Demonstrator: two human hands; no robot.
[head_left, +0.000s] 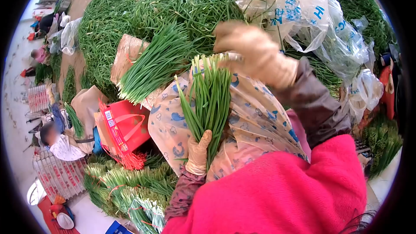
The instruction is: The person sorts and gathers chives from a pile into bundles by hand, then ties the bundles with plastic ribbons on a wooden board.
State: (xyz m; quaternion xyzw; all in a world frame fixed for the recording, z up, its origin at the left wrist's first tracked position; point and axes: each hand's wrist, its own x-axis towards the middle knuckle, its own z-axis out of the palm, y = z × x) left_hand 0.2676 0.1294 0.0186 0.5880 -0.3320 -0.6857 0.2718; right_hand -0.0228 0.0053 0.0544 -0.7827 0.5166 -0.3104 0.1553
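Note:
My left hand (198, 152), in a tan glove, is wrapped round the lower part of a bunch of garlic chives (209, 97). The bunch stands up from my lap, its pale cut ends pointing away from me. My right hand (251, 45), gloved too, is smeared by motion just beyond those ends, to their right; its fingers cannot be made out. Under the bunch, a patterned apron (260, 117) with blue prints covers my lap. A neat bundle of chives (154, 63) lies to the left on a brownish board (126, 52).
A large heap of loose chives (182, 4) spreads in front. White plastic bags (294, 6) lie on it at right. At left are a red bag (123, 121) with red ties (130, 160) and tied bundles (134, 186). Another person (65, 145) sits farther left.

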